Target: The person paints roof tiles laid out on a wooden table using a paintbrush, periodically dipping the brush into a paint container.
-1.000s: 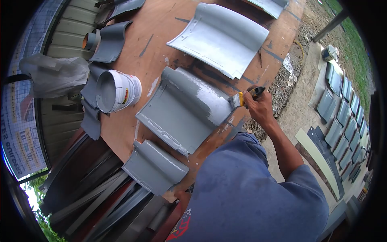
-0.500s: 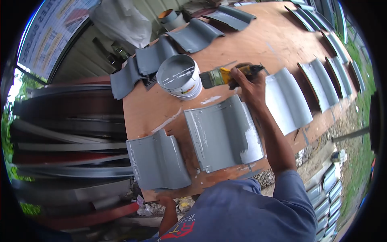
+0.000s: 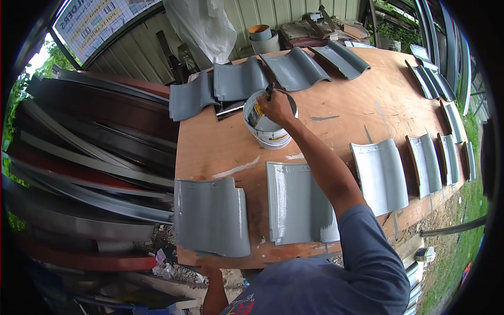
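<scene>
Flat yellow-black paintbrush point(image 3: 255, 113) likely handling light; right hand point(image 3: 277, 107) gripping handle point(image 3: 270, 90), best hold, at white plastic bucket point(image 3: 272, 138); left hand point(image 3: 211, 270) unclear.

Dark blue shirt point(image 3: 310, 289), short sleeve point(image 3: 373, 254), red-and-yellow print point(image 3: 244, 308)

A pale wall point(image 3: 286, 11) stands behind the table point(image 3: 338, 131).

I'm in an open-air workshop, by the look of it: my wooden table point(image 3: 315, 136) carries rows of tiles point(image 3: 211, 218) and a paint bucket point(image 3: 273, 138), long strips point(image 3: 97, 185) lie heaped alongside, a ribbed wall point(image 3: 257, 16) and a printed banner point(image 3: 110, 23) rise behind, and grass point(image 3: 454, 251) shows beyond.
</scene>
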`<state>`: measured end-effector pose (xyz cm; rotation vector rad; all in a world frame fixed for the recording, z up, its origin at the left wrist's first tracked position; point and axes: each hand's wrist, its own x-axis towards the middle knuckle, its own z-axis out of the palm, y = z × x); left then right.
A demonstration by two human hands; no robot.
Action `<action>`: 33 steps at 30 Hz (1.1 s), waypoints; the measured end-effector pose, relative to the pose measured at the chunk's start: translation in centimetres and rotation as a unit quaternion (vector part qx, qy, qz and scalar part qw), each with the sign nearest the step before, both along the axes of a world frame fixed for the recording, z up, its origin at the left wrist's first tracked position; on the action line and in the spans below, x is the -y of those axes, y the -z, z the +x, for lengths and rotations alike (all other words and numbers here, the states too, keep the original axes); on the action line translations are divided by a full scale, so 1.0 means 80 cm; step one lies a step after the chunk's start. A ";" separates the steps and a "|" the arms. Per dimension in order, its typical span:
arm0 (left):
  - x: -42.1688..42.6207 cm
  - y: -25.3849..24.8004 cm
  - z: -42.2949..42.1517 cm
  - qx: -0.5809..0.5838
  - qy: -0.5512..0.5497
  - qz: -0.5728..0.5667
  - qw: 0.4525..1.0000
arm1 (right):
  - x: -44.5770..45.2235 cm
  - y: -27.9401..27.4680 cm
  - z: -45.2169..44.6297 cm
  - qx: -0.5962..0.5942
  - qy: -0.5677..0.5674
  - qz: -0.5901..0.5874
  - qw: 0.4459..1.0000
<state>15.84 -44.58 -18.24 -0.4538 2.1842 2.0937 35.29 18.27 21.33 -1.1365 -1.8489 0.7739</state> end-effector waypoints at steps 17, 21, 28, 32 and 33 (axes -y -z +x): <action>0.000 0.019 -0.023 -0.253 0.147 -0.257 0.921 | 0.013 0.013 0.010 -0.018 0.015 0.032 0.999; -0.026 0.015 -0.029 -0.030 0.040 -0.183 0.982 | 0.006 0.024 0.042 -0.251 0.061 -0.048 0.965; -0.001 -0.001 -0.023 0.078 -0.002 -0.147 0.986 | 0.101 0.025 0.242 -0.628 -0.022 -0.272 0.728; 0.010 0.013 -0.031 0.063 -0.023 -0.149 0.986 | 0.191 0.036 0.373 -0.574 0.024 -0.220 0.788; 0.013 0.021 -0.035 0.037 -0.029 -0.137 0.989 | 0.223 0.033 0.396 -0.526 0.053 -0.207 0.823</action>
